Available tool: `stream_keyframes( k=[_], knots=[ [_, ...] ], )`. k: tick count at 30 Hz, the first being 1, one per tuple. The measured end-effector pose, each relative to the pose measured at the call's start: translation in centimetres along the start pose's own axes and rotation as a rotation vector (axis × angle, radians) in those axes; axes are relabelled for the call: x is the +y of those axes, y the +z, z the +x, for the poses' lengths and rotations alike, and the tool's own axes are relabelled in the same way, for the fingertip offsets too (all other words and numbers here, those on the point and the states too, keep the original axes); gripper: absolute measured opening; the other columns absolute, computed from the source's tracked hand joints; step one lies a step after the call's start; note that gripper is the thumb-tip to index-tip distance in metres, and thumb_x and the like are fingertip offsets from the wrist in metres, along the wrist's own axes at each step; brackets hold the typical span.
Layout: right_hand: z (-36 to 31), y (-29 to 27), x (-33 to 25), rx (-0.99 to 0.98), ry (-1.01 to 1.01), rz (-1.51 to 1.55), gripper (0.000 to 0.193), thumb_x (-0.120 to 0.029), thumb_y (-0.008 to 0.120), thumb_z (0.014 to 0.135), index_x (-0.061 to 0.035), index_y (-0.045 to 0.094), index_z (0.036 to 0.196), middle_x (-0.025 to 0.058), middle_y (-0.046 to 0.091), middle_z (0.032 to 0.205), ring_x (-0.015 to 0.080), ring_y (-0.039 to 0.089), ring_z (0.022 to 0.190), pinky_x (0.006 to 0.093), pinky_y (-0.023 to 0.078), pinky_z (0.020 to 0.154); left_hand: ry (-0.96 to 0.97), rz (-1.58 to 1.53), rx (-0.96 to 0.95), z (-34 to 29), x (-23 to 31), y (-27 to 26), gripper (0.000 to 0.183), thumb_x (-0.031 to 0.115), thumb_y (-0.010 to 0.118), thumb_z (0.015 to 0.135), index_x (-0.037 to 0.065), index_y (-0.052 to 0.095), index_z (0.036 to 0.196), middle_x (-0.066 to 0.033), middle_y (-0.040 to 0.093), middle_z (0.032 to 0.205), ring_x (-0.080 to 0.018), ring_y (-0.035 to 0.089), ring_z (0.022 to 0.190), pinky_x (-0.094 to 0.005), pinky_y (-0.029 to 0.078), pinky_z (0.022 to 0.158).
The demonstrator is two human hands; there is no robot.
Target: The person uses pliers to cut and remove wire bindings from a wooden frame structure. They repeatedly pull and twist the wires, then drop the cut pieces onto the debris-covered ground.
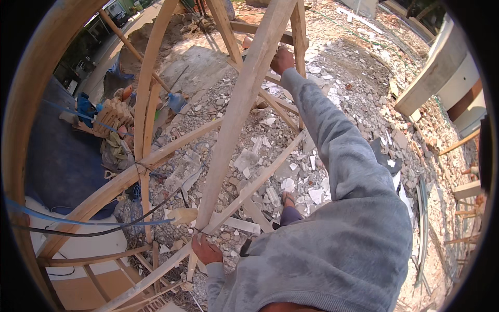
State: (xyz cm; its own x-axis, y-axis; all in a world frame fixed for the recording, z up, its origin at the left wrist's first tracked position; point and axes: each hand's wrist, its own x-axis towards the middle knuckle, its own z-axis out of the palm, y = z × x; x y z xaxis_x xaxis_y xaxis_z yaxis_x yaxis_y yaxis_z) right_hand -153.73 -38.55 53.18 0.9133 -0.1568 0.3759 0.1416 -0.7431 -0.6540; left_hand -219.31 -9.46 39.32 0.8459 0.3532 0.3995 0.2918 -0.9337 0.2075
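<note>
A long pale wooden plank (236,112) slants from the top centre down to a crossing with a thinner diagonal rail (249,184). My left hand (205,249) grips at that crossing, fingers closed around the wood, where a thin wire seems wound about the joint. My right hand (282,60) reaches far out in a grey sleeve and holds the upper part of the same plank, beside an upright wooden post (299,36). I look down from high up on the timber frame.
Rubble and broken tiles (343,104) cover the ground below. A curved timber beam (119,182) and black and blue cables (78,226) cross at left above a dark blue tarp (62,161). Stacked bricks (112,117), a blue bottle (176,101) and a concrete beam (434,73) lie around.
</note>
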Motion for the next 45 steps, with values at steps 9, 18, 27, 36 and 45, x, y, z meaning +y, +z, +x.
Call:
stream_keyframes(
  k=[9, 18, 27, 36, 45],
  knots=[
    [17.1, 7.7, 1.2, 0.050, -0.121, -0.022, 0.050, -0.047, 0.077, 0.074, -0.0011, 0.077, 0.095, 0.0205, 0.074, 0.086, 0.0340, 0.073, 0.079, 0.0473, 0.055, 0.072, -1.011, -0.212, 0.160, -11.0, 9.3, -0.1, 0.029, 0.001, 0.058, 0.081, 0.000, 0.064, 0.110, -0.0190, 0.054, 0.119, -0.0322, 0.061, 0.099, -0.0382, 0.057, 0.076],
    [22.1, 11.7, 4.9, 0.126, 0.041, -0.353, 0.038, -0.036, 0.076, 0.075, -0.0021, 0.075, 0.093, 0.0197, 0.074, 0.087, 0.0374, 0.073, 0.080, 0.0463, 0.057, 0.073, -0.987, -0.234, 0.218, -10.9, 13.5, 0.4, 0.020, 0.003, 0.063, 0.083, 0.001, 0.070, 0.101, -0.0163, 0.064, 0.098, -0.0281, 0.066, 0.074, -0.0349, 0.056, 0.062],
    [14.0, 7.4, 5.6, 0.223, -0.245, -0.171, 0.035, -0.037, 0.075, 0.081, -0.0020, 0.072, 0.087, 0.0186, 0.073, 0.087, 0.0370, 0.072, 0.082, 0.0447, 0.057, 0.073, -1.480, -0.794, 0.405, -9.5, 6.4, 0.8, 0.027, 0.012, 0.069, 0.090, 0.001, 0.069, 0.115, -0.0080, 0.074, 0.099, -0.0156, 0.068, 0.077, -0.0293, 0.055, 0.063],
    [-3.7, -3.6, 2.5, 0.459, -0.182, 0.058, 0.037, -0.035, 0.077, 0.084, 0.0007, 0.069, 0.087, 0.0166, 0.072, 0.085, 0.0317, 0.070, 0.080, 0.0416, 0.055, 0.072, -1.561, -1.329, -0.072, -3.0, 0.0, 4.0, 0.031, 0.025, 0.075, 0.089, 0.008, 0.070, 0.115, -0.0038, 0.074, 0.111, -0.0179, 0.069, 0.096, -0.0397, 0.057, 0.079],
    [-29.3, -24.2, -0.7, 0.248, -0.375, 0.307, 0.025, -0.009, 0.066, 0.095, 0.0060, 0.069, 0.115, 0.0073, 0.072, 0.099, 0.0132, 0.062, 0.087, 0.0284, 0.050, 0.078, -1.327, -1.594, -0.021, -3.7, -1.2, 10.6, 0.010, 0.016, 0.077, 0.087, 0.009, 0.069, 0.091, 0.0007, 0.065, 0.077, -0.0121, 0.059, 0.063, -0.0303, 0.053, 0.059]
  ],
)
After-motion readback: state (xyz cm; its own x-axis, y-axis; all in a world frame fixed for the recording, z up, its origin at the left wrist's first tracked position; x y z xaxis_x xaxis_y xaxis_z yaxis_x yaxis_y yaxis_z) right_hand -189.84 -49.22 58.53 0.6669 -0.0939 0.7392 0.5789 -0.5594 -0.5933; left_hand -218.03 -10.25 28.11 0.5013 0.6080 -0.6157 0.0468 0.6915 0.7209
